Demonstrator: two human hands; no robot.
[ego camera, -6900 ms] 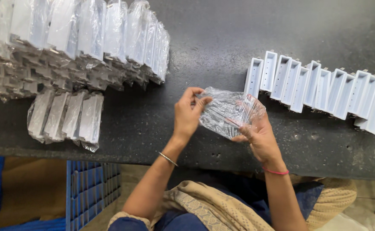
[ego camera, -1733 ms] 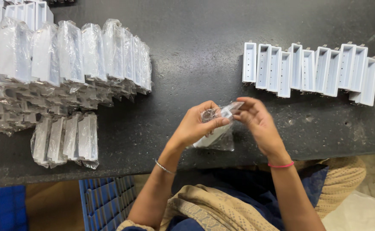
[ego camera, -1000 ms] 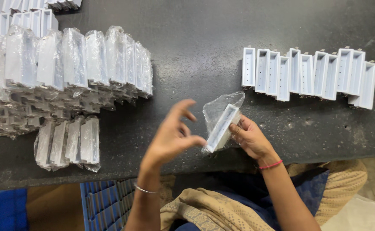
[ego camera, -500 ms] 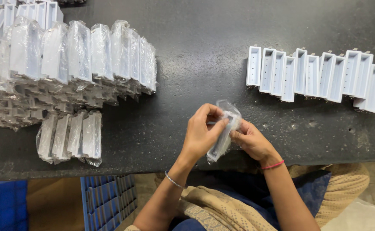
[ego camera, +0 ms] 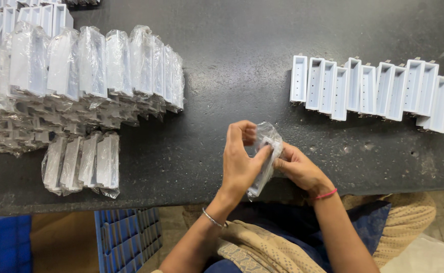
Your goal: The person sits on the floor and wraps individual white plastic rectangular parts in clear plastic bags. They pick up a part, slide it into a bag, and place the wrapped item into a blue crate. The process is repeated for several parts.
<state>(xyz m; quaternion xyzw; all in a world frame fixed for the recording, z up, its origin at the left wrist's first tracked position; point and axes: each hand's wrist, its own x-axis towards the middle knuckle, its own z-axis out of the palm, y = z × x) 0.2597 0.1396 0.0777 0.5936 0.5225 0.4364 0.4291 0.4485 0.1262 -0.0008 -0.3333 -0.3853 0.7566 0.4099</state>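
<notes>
We note both hands, left hand (ego camera: 239,164) and right hand (ego camera: 297,169), pinching a clear bag (ego camera: 266,156) around a white part, its outline blurred, above the surface's (ego camera: 242,65) near edge.

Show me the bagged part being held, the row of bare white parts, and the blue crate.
Bagged part (ego camera: 265,157), head view, clear bag's middle.
White parts (ego camera: 368,91), head view, middle of row.
Blue crate (ego camera: 125,235), head view, ribbed top.
</notes>
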